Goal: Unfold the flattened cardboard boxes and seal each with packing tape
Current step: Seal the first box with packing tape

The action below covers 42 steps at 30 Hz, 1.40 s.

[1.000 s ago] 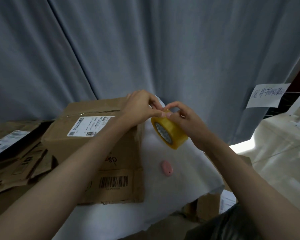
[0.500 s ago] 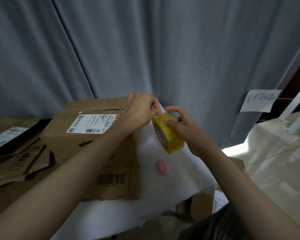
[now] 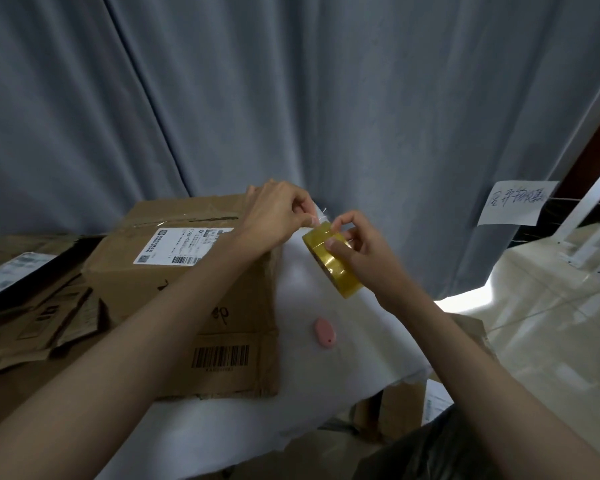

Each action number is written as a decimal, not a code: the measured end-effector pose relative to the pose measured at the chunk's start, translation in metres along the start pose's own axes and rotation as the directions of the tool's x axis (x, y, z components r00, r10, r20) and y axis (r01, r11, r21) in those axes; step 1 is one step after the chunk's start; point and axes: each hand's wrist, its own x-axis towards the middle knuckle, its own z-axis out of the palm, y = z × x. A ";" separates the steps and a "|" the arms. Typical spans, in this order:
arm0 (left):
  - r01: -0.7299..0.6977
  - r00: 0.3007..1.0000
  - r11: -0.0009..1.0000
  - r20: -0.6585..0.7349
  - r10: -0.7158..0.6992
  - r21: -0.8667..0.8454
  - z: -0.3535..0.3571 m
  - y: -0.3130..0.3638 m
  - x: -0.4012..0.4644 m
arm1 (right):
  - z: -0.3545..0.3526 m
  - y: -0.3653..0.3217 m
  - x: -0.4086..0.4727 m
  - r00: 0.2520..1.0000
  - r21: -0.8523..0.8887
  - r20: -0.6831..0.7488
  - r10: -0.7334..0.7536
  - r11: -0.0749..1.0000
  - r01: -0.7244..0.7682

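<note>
The unfolded cardboard box (image 3: 181, 282) sits on the white table (image 3: 343, 358); just right of it we hold the tape roll (image 3: 333, 265) — right hand (image 3: 364, 251) gripping the roll, left hand (image 3: 278, 216) pinching the freed tape end (image 3: 321, 218). If that thin strip slips or folds — it may restick to itself.

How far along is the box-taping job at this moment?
Done: one cardboard box stands unfolded on the white cloth; its top seam seems to carry old tape, but a fresh seal cannot be told. In hand: the right hand holds the tape roll while the left hand pinches its free end. Left: taping this box, then the flattened boxes at left.
</note>
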 end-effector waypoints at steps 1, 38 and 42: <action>-0.001 1.000 1.000 0.003 0.001 0.028 0.002 -0.002 0.000 | 0.001 0.002 0.001 1.000 -0.024 -0.001 -0.021 0.999 0.021; -0.046 0.998 0.997 -0.040 0.044 -0.057 -0.005 -0.070 -0.086 | 0.101 -0.026 0.065 0.938 -0.781 0.195 -0.285 0.534 0.325; 0.060 0.998 0.998 -0.027 -0.061 -0.024 -0.018 -0.083 -0.081 | 0.098 -0.027 0.054 0.909 -0.784 0.286 -0.303 0.471 0.404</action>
